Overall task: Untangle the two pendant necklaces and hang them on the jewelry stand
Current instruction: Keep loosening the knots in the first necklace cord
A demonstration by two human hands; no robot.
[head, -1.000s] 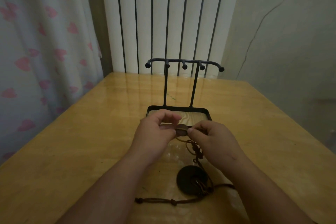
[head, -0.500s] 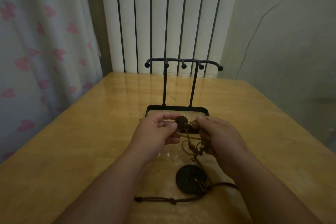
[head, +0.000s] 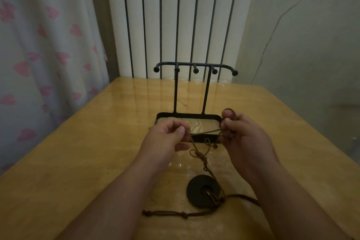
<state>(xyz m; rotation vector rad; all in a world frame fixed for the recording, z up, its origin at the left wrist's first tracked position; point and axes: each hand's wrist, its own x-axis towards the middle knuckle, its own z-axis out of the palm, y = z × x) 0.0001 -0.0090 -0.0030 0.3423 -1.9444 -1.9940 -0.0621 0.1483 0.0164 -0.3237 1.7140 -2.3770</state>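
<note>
The left hand (head: 165,138) and the right hand (head: 243,134) each pinch the thin brown knotted cord (head: 202,158) and hold it stretched just above the wooden table (head: 78,161). The cord hangs down to a dark round flat pendant (head: 198,187) that lies on the table. Behind the hands, the black metal jewelry stand (head: 194,66) with five hooks has nothing on it.

Tangled brown cords (head: 198,155) stretch between left hand (head: 167,139) and right hand (head: 244,135), with a dark disc pendant (head: 197,187) flat on tabletop (head: 78,161) before the upright black stand (head: 197,138).

Jewelry stand (head: 191,91) upright ahead; taut cord (head: 206,132) spans before it; passage either side
</note>
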